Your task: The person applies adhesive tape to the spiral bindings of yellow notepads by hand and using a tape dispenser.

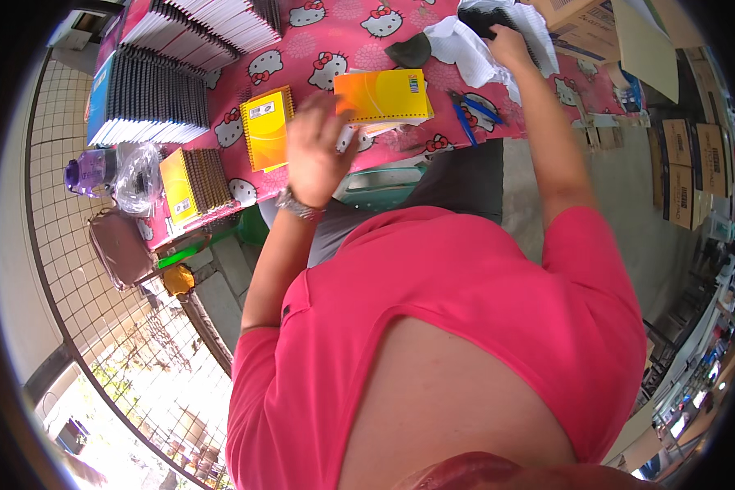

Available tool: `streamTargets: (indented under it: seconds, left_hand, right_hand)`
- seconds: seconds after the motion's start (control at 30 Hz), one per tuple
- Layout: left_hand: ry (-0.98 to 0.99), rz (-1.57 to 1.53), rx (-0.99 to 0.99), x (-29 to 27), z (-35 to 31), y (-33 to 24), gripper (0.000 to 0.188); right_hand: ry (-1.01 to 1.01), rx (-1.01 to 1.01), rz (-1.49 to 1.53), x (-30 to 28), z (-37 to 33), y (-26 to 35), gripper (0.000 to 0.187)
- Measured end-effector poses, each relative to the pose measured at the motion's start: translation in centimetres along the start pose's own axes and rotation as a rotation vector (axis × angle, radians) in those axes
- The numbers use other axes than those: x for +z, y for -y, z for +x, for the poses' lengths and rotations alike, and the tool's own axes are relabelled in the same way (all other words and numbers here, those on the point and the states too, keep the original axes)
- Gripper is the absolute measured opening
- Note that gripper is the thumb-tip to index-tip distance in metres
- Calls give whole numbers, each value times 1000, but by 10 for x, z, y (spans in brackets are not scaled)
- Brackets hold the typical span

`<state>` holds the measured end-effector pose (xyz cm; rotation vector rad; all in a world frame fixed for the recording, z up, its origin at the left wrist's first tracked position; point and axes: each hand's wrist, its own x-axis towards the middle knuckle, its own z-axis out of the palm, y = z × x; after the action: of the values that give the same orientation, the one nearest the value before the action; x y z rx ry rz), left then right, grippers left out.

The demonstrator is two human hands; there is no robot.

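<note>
My left hand [322, 151], slightly blurred, hovers with its fingers apart between two yellow-orange notebooks. The upright spiral notebook [267, 129] lies to its left. To its right a sideways notebook [383, 94] rests on a small stack, its wire binding toward me. Farther off on the right, my right hand [510, 49] reaches onto a black cloth-like piece [486, 20] lying over a crumpled white cloth [459, 51]. Its fingertips are closed at the edge of the black piece; their undersides are hidden. Beside the white cloth sits a dark, rounded flat piece [409, 51].
Blue pens [471, 114] lie near the front edge of the pink patterned tablecloth [302, 49]. Tall stacks of spiral notebooks [151, 98] and a smaller yellow stack [192, 184] fill the left. A purple bottle [90, 173] stands beyond them. Cardboard boxes [584, 33] occupy the far right.
</note>
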<state>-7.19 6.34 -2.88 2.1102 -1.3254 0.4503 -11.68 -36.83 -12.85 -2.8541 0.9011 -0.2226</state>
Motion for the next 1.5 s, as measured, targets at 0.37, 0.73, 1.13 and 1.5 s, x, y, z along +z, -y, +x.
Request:
streamTargets:
  seconds: [0.37, 0.73, 1.13, 1.5]
  left_hand:
    - [346, 10, 301, 20, 44, -10, 20]
    - [117, 70, 54, 16, 52, -5, 20]
    - [28, 137, 29, 20, 38, -17, 20]
    - [118, 141, 73, 28, 46, -39, 25]
  right_hand:
    - [-354, -332, -109, -44, 26, -55, 27]
    - [-38, -495, 963, -101, -133, 127, 16]
    - [296, -382, 1013, -116, -152, 145, 21]
    - [107, -513, 840, -128, -157, 148, 26]
